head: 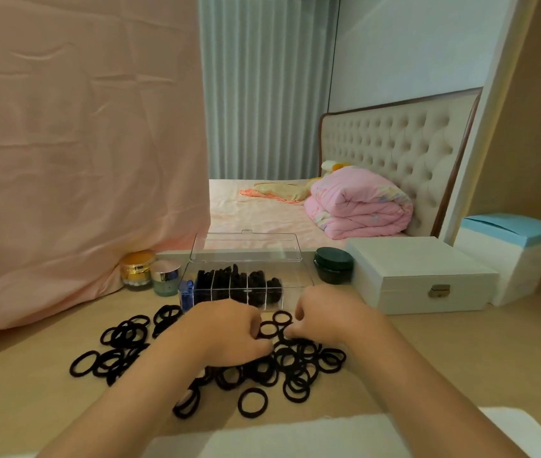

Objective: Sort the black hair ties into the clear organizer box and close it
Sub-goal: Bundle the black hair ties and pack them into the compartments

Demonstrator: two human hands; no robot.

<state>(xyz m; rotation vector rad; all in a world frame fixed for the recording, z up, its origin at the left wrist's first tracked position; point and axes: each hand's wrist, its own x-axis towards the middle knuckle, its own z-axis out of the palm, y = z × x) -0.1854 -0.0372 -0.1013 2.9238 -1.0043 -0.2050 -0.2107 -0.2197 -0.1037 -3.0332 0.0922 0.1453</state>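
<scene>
Hovering over the loose hair ties (295,365) on the table (460,358), the left hand (226,328) and right hand (328,320) curled their fingers, seemingly pinching ties at the pile's far edge, both equally near the open organizer box (295,285) just beyond.

A single head-worn wide-angle camera looks forward and down from close above the worktop (427,365), with the hands (226,328) near the lower middle. Farther ahead it takes in the bed (262,213) and curtain (262,87).
</scene>
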